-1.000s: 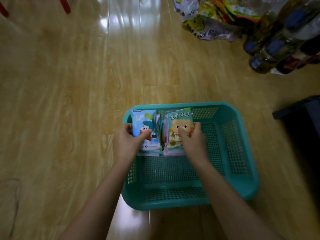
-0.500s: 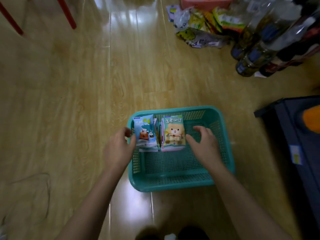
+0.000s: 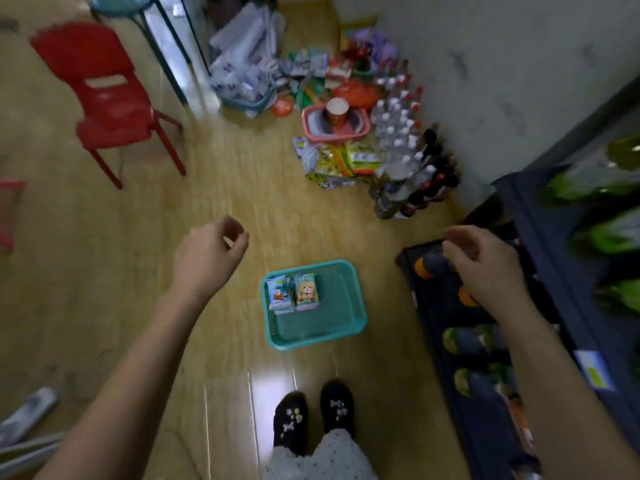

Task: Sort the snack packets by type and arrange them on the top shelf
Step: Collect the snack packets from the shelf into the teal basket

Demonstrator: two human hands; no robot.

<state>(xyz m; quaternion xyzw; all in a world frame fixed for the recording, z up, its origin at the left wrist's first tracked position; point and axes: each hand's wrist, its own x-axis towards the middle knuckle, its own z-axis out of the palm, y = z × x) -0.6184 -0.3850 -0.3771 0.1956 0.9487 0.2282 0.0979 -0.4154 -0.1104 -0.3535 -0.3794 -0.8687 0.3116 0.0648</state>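
A teal basket [image 3: 341, 318] stands on the wooden floor in front of my feet. Two stacks of snack packets lean at its far left end: blue ones [image 3: 278, 295] and green-and-pink ones with a bear [image 3: 306, 294]. My left hand [image 3: 207, 256] hovers high above the floor left of the basket, fingers loosely curled, holding nothing. My right hand [image 3: 485, 268] is raised at the right over the dark shelf unit [image 3: 568, 237], fingers spread and empty. More snack packets [image 3: 337, 161] lie in a heap on the floor further off.
A red plastic chair [image 3: 110, 102] stands at the far left. Bottles [image 3: 412, 168] cluster by the wall beside a pink basket [image 3: 334, 124] holding a cup. The shelf unit at the right carries bottled drinks and green packets. My slippered feet [image 3: 313, 415] are near the bottom.
Both hands let go of the packets in the teal basket and rose away from it. The view pulled back and up as I stood, so the room and shelf came into sight.
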